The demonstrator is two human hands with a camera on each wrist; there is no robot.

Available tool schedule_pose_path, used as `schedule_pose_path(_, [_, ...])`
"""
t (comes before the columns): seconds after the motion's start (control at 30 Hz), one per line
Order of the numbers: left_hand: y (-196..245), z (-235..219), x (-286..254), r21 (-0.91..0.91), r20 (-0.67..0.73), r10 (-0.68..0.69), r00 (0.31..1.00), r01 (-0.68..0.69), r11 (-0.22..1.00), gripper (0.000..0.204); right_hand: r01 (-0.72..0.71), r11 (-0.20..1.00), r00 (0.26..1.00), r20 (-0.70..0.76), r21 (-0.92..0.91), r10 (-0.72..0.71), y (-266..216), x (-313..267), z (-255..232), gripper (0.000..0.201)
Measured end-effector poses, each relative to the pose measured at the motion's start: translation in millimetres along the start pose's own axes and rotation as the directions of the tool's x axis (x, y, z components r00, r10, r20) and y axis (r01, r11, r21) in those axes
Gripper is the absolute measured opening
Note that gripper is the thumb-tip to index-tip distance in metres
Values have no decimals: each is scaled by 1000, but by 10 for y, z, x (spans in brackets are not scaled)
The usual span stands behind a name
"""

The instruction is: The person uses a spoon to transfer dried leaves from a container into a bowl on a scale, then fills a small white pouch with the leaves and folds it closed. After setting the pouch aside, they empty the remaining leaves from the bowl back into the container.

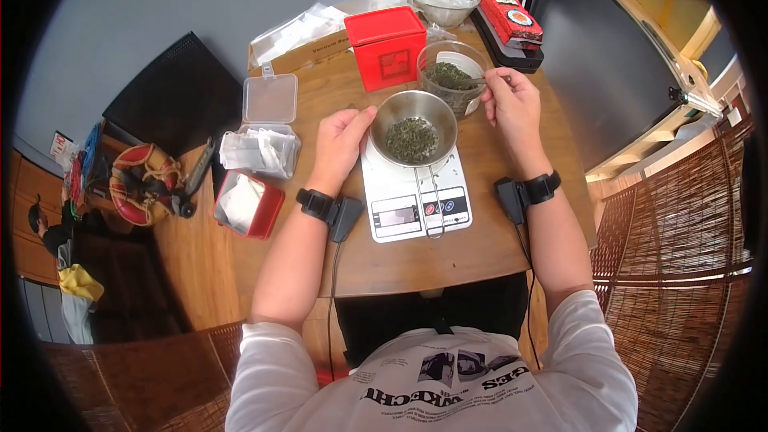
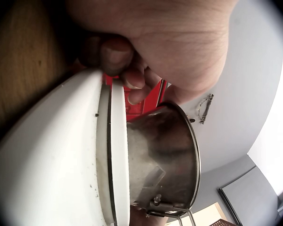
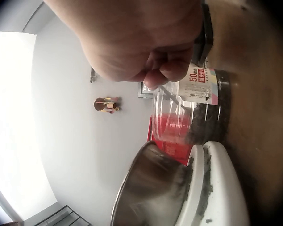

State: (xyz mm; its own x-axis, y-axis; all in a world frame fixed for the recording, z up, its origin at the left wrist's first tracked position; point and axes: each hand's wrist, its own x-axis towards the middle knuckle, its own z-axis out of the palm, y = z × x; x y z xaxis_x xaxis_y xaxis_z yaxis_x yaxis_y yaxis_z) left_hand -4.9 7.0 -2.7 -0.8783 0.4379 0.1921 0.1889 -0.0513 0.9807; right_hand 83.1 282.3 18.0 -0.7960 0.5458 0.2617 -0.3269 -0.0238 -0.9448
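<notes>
Both hands sit apart: the left hand (image 1: 340,144) rests with curled fingers against the rim of the steel bowl (image 1: 413,130) of dried leaves between them, while the right hand (image 1: 512,108) pinches a spoon handle (image 1: 483,80) running leftward into the clear tub (image 1: 453,76) just beyond.

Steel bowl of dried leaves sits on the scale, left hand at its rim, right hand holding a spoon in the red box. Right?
Not quite. In the head view the right hand holds the spoon in the clear jar of leaves, not the red box. The rest holds.
</notes>
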Motion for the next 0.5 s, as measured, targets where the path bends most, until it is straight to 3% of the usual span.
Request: schedule_pose_path(0.5, [59,13,-9,-24,-6,-53,999,53,998,40,-15,999,1000,-6,-34,15,-16,-31,43,15])
